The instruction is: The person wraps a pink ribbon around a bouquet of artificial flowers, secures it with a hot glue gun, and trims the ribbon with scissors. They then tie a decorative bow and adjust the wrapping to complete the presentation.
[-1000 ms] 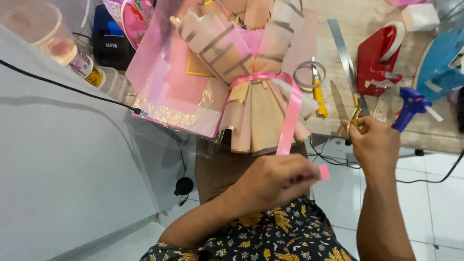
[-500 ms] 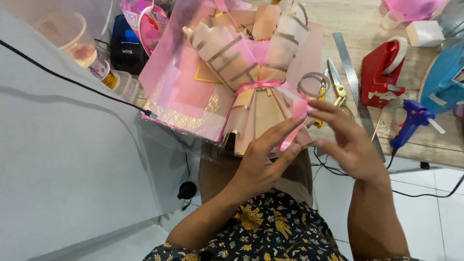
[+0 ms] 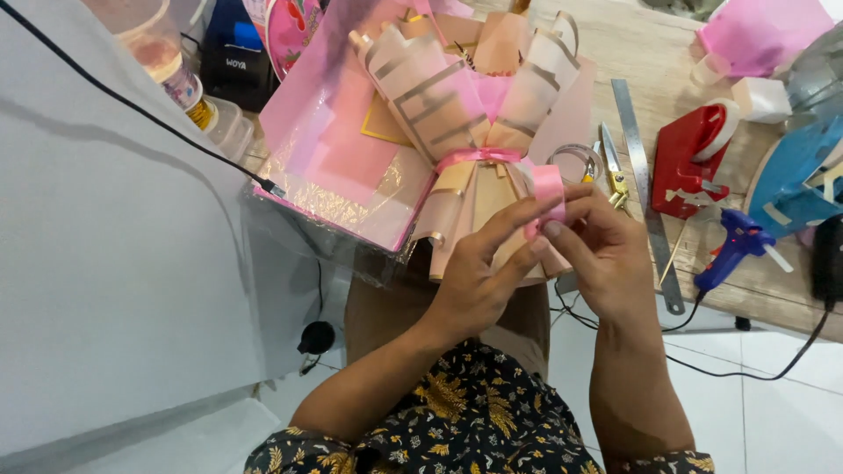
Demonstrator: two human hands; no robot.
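Note:
A paper-wrapped bouquet [image 3: 457, 105] in beige and pink lies at the edge of the wooden table [image 3: 650, 53], tied at its neck with a pink ribbon [image 3: 479, 156]. The ribbon's loose end [image 3: 549, 189] is folded into a loop. My left hand [image 3: 483, 272] and my right hand [image 3: 597, 250] pinch that loop together just below the bouquet's stem.
Scissors [image 3: 613, 171], a metal ruler [image 3: 645, 189], a red tape dispenser [image 3: 694, 158] and a blue glue gun [image 3: 733, 250] lie right of the bouquet. A clear tape roll [image 3: 575, 162] sits by the ribbon. Jars [image 3: 158, 53] stand at the left; a black cable [image 3: 132, 105] crosses the grey surface.
My right hand has come back from the scissors to the ribbon. Both hands now hold the ribbon end, bent into a loop, closer to the bouquet.

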